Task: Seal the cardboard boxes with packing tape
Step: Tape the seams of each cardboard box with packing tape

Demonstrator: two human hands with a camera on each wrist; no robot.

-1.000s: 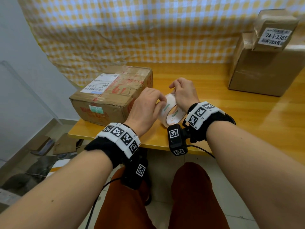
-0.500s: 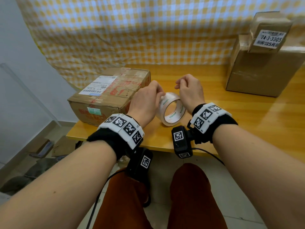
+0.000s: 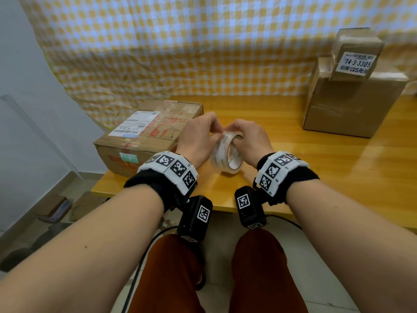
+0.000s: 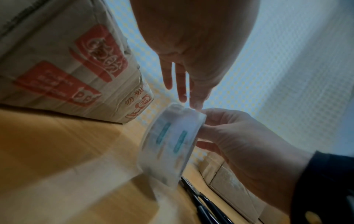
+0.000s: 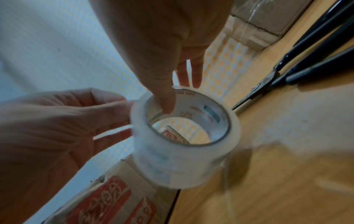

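Tape roll (image 3: 228,154) — held on edge just above the table (image 3: 316,159), between your hands. Your right hand (image 3: 248,143) grips it, thumb through the core; your left hand (image 3: 198,141) pinches at its top rim. Printed box (image 3: 149,134) lies just left — nearer your left hand.

I see the roll of tape (image 3: 226,154) turn since a second ago: its open core now faces more toward the lower right of the head frame, standing nearly upright at frame centre. My left hand (image 3: 198,141) shifts up to the roll's top edge, fingertips meeting my right hand (image 3: 248,143), whose thumb now hooks inside the core. Both hands sit closer together than before.
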